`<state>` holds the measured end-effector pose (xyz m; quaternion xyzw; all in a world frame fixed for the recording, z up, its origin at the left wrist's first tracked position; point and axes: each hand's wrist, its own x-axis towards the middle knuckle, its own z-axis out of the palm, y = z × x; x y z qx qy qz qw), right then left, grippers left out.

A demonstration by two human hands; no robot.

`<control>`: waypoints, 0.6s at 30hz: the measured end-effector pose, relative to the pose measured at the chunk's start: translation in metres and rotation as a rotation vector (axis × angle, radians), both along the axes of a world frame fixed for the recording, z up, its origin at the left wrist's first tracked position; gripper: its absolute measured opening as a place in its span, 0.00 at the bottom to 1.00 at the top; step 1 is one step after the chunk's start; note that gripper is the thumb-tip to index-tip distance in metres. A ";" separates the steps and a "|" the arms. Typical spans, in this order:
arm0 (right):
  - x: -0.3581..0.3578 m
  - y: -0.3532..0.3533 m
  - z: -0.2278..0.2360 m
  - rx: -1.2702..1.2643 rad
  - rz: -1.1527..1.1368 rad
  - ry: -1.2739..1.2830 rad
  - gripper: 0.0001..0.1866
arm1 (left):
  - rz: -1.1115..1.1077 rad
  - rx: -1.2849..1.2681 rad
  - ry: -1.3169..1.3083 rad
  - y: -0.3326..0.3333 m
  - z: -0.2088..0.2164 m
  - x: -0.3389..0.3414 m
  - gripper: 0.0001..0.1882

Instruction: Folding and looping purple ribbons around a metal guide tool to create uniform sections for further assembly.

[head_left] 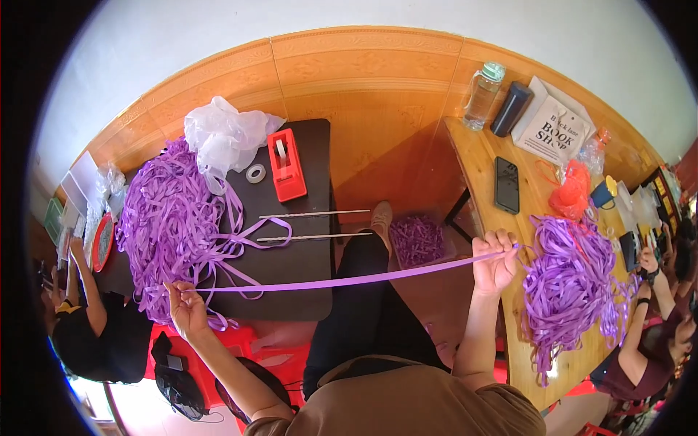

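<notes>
A narrow purple ribbon [349, 281] is stretched across in front of me, over the gap between two tables. Its left end is pinched in my left hand [189, 312], beside a big tangled heap of purple ribbons [171, 225] on the dark table. My right hand [496, 265] grips the other end, raised at the edge of the wooden table, next to a second ribbon heap [567, 283]. Two thin metal sticks [316, 214] lie side by side on the dark table, with a loop of ribbon over them.
On the dark table [305, 291] are a red tape dispenser [287, 171], a tape roll [255, 173] and a white plastic bag [229, 134]. The wooden table [523, 363] bears a phone [507, 185], bottle [482, 98] and paper bag [552, 127]. A ribbon-filled bin [420, 240] stands between; people work on both sides.
</notes>
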<state>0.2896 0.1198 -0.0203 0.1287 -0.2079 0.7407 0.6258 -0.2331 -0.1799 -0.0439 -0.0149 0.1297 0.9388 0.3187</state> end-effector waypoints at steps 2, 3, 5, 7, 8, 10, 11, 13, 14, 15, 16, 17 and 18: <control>0.001 0.001 -0.003 0.018 -0.002 -0.010 0.07 | 0.033 -0.029 0.000 0.002 0.002 0.001 0.09; 0.001 0.001 -0.004 0.018 -0.013 -0.017 0.07 | 0.065 -0.056 0.001 0.001 0.003 0.001 0.09; 0.002 0.002 -0.005 0.016 -0.017 -0.024 0.07 | 0.055 -0.075 0.027 -0.002 0.001 -0.003 0.09; 0.004 0.004 -0.007 0.057 -0.028 -0.048 0.07 | -0.137 -0.053 0.121 -0.008 0.002 -0.006 0.09; 0.005 0.005 -0.008 0.063 -0.016 -0.038 0.07 | -0.073 -0.095 0.109 -0.008 0.000 -0.006 0.09; 0.007 0.006 -0.009 0.073 -0.030 -0.055 0.07 | -0.046 -0.149 0.138 -0.003 0.009 0.004 0.09; 0.009 0.006 -0.009 0.088 -0.027 -0.057 0.07 | -0.034 -0.164 0.147 -0.002 0.007 0.003 0.09; 0.013 0.008 -0.010 0.105 -0.033 -0.077 0.07 | 0.034 -0.214 0.193 0.005 0.013 0.012 0.08; 0.015 0.008 -0.012 0.084 -0.040 -0.086 0.07 | 0.081 -0.233 0.197 0.012 0.016 0.017 0.07; 0.016 0.008 -0.012 0.081 -0.039 -0.094 0.08 | 0.128 -0.251 0.203 0.014 0.016 0.017 0.07; 0.017 0.008 -0.013 0.077 -0.040 -0.103 0.08 | 0.125 -0.242 0.211 0.013 0.010 0.010 0.07; 0.017 0.008 -0.014 0.055 -0.042 -0.104 0.09 | 0.111 -0.225 0.181 0.010 0.009 0.007 0.07; 0.018 0.008 -0.014 0.054 -0.037 -0.104 0.09 | 0.089 -0.206 0.148 0.014 0.012 0.010 0.07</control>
